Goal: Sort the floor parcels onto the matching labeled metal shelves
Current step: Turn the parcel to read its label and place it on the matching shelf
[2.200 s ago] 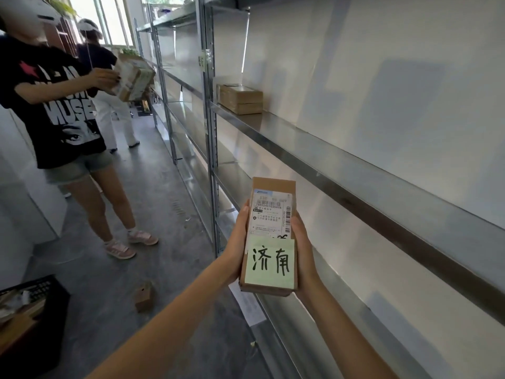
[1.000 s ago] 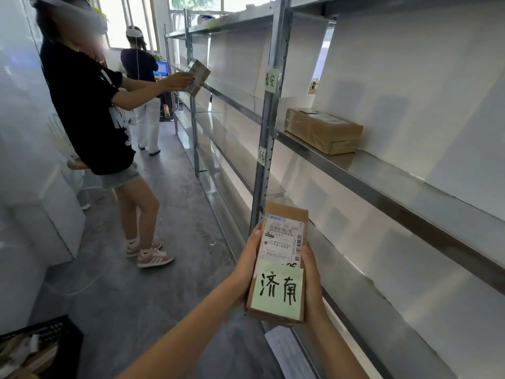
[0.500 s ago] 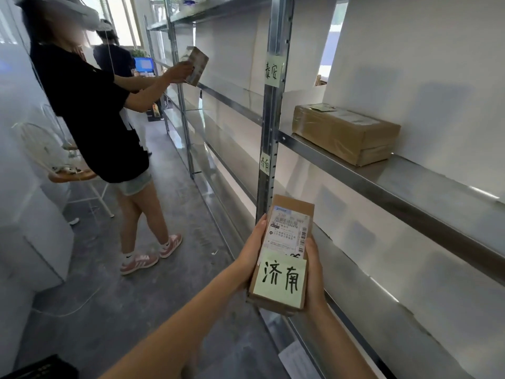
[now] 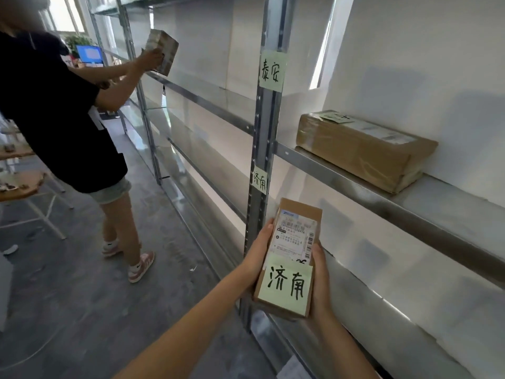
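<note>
I hold a small brown cardboard parcel upright in front of me, with my left hand on its left side and my right hand on its right side. A white shipping label and a green note reading 济南 cover its face. It is just right of the shelving's steel upright, which carries a green note 泰安 higher up and a green note 济南 lower down, right above the parcel. A larger brown parcel lies on the metal shelf at the upper level.
A person in a black shirt stands to the left in the aisle, pressing another parcel toward a far shelf. A lower metal shelf runs behind my hands. A small round table stands at the left on the grey floor.
I have walked forward along the shelving, so the upright with its notes and the larger parcel are closer. The parcel stays in both hands. The other person has raised their parcel to the shelf.
</note>
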Demonstrator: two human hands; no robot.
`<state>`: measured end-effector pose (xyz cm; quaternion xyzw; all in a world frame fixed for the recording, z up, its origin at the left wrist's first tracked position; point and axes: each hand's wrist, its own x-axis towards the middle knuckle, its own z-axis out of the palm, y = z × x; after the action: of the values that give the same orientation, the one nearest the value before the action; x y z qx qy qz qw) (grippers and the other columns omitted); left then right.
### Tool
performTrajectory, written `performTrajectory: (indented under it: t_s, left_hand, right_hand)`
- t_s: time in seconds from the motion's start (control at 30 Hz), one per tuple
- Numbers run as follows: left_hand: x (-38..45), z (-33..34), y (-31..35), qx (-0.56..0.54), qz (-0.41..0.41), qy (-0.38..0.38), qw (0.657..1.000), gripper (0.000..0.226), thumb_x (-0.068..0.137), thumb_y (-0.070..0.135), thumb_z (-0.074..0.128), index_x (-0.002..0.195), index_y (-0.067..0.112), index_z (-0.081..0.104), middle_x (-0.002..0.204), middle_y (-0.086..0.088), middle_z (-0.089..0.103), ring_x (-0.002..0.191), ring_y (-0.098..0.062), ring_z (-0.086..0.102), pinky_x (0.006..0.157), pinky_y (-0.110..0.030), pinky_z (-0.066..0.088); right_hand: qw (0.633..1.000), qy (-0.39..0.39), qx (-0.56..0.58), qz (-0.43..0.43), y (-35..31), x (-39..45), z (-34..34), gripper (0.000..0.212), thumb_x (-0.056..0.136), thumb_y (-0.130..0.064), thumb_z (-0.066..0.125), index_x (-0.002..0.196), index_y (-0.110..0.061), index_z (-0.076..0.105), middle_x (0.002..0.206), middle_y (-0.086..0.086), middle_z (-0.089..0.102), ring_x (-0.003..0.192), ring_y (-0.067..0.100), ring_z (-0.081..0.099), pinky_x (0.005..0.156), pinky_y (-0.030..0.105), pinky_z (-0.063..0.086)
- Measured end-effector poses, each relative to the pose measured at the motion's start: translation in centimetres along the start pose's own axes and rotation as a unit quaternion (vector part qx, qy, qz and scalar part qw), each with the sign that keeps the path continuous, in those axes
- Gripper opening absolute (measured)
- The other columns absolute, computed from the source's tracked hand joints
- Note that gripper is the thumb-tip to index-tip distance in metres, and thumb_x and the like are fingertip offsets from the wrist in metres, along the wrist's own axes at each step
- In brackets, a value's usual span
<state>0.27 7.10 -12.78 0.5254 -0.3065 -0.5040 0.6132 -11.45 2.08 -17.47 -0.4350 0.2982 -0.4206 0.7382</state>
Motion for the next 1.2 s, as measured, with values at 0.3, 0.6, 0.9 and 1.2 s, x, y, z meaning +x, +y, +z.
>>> performTrajectory:
  t_s: [0.3,0.6,0.9,1.2]
  left_hand:
    - [2.0,-4.7,3.3,0.013,-0.021,-0.147,0.989,0.060,0.103,0.051,0.026,0.133,0.008,0.055,0.115,-0.016,0.071,0.098,-0.027,0.072,0.076,-0.030,0.057]
    - [1.9,-6.2,7.4,-0.008,-0.018,-0.231,0.973,0.057,0.103,0.052,0.027,0.129,0.012,0.059,0.104,-0.012,0.075,0.088,-0.024,0.073,0.068,-0.031,0.058]
    - [0.9,-5.9,9.3,-0.025,-0.010,-0.270,0.962,0.062,0.102,0.057,0.026,0.133,0.012,0.055,0.104,-0.016,0.073,0.081,-0.025,0.073,0.063,-0.031,0.057]
    - [-1.0,-6.5,9.9,0.004,-0.003,-0.302,0.953,0.057,0.101,0.058,0.023,0.122,0.020,0.060,0.099,-0.012,0.074,0.080,-0.021,0.074,0.063,-0.029,0.058]
  right_hand:
    - [0.988,0.137,0.019,-0.062,1.1,-0.1,6.0,0.103,0.067,-0.071,0.081,0.135,0.001,0.050,0.117,0.033,0.066,0.097,0.045,0.065,0.087,0.055,0.054]
    - [0.975,0.175,-0.025,-0.133,-1.9,-1.9,11.2,0.096,0.071,-0.076,0.075,0.141,-0.013,0.054,0.129,0.030,0.066,0.119,0.062,0.058,0.101,0.076,0.045]
    - [0.971,0.187,-0.060,-0.138,-4.4,-3.5,13.1,0.099,0.068,-0.077,0.076,0.138,-0.012,0.052,0.130,0.034,0.062,0.121,0.063,0.056,0.102,0.073,0.044]
    - [0.965,0.188,-0.076,-0.169,-4.7,-4.4,13.0,0.073,0.084,-0.065,0.065,0.141,-0.021,0.053,0.128,0.023,0.068,0.121,0.052,0.062,0.106,0.072,0.045]
